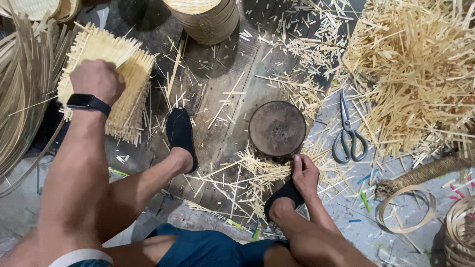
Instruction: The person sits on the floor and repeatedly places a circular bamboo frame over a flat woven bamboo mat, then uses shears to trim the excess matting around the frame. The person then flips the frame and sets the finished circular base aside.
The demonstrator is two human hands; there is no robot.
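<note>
My left hand, with a black watch on the wrist, rests fist-like on a stack of woven bamboo-strip mats at the upper left. Its fingers curl over the top mat. My right hand is low at the centre right, fingers closed at the near edge of a round dark wooden block, just above my right foot in a black shoe. Whether it pinches thin bamboo sticks there is unclear. My left foot stands on the dark board.
Grey scissors lie right of the block. A large heap of cut bamboo sticks fills the upper right. A round bamboo steamer stands at top. Bamboo strip hoops lie at lower right, long strips at left.
</note>
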